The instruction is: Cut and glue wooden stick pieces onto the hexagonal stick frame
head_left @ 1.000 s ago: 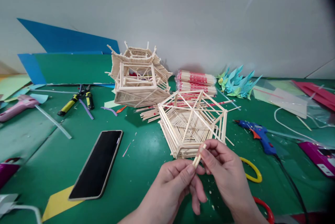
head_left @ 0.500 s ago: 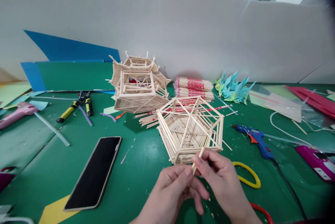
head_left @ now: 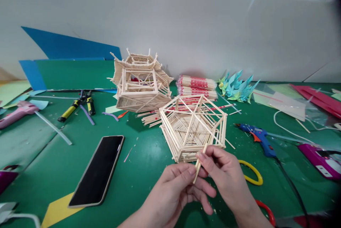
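A short wooden stick (head_left: pixel 197 171), perhaps more than one side by side, slants between my two hands. My right hand (head_left: pixel 222 173) pinches its upper part between thumb and fingers. The thumb and index finger of my left hand (head_left: pixel 177 187) close on its lower part, while the other left fingers are loosely curled below. Just beyond the hands sits a hexagonal frame of wooden sticks (head_left: pixel 183 142), with a slatted base and open struts above; my right fingertips overlap its near edge in the view. Behind it to the left stands a larger tiered stick model (head_left: pixel 138 98).
Packs of sticks (head_left: pixel 197 83) and folded blue paper leaves (head_left: pixel 237 86) lie behind. A blue glue gun (head_left: pixel 259 137), power strip (head_left: pixel 318 160) and scissors with a yellow handle (head_left: pixel 257 180) lie right. Left are a phone (head_left: pixel 98 171), yellow-handled pliers (head_left: pixel 70 110) and pink glue gun (head_left: pixel 18 114).
The stick's lower end now shows further out below the left thumb. Left fingers have spread a little, and the whole view has shifted slightly.
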Demonstrator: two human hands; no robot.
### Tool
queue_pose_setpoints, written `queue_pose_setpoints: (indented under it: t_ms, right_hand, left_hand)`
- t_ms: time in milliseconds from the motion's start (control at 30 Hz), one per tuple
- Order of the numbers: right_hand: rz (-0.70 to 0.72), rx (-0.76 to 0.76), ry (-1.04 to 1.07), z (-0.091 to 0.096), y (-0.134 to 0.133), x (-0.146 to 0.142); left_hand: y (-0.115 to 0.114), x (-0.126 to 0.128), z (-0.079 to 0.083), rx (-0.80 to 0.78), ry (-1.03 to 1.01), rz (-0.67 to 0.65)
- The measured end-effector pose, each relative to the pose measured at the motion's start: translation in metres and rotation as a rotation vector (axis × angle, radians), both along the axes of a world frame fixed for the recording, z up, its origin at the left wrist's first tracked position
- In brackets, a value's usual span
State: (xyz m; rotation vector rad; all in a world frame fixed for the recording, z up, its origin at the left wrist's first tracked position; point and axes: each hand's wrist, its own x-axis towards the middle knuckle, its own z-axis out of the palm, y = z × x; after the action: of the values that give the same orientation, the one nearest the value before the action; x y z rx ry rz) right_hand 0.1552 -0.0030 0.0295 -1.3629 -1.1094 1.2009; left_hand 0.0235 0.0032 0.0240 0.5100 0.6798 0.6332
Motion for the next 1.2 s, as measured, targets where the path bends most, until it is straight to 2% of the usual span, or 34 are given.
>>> queue_pose_setpoints:
  t_ms: [133,267,467,667,767,867,967,1067,1200]
  right_hand:
    - [0.009,-0.003,0.0,-0.001,-0.002,-0.001]
    - [0.02,-0.011,0.056,-0.001,-0.006,-0.004]
    - [0.066,0.014,0.023,-0.004,-0.011,-0.002]
    - [-0.009,0.002,0.078,-0.007,-0.015,-0.008]
    - [-0.024,0.012,0.03,-0.008,-0.016,-0.008]
    - [-0.066,0.081,-0.125,-0.013,-0.018,0.006]
    - [-0.171,0.141,-0.365,-0.025,-0.027,0.034]
    - [-0.221,0.106,-0.65,-0.047,-0.045,0.071]
    - [-0.11,0.074,-1.023,-0.086,-0.07,0.117]
  left_hand:
    - [0.0,0.002,-0.001,0.05,0.039,0.007]
    - [-0.001,0.003,0.001,0.202,0.168,0.031]
    - [-0.001,0.005,0.005,0.411,0.313,0.05]
    - [-0.001,0.007,0.002,0.39,0.327,0.046]
    - [-0.004,0.007,-0.003,0.35,0.307,0.054]
    - [-0.006,0.006,-0.01,0.26,0.265,0.061]
    - [-0.009,0.005,-0.016,0.167,0.225,0.066]
    - [-0.011,0.002,-0.022,0.116,0.206,0.056]
    - [-0.012,0.001,-0.025,0.084,0.2,0.049]
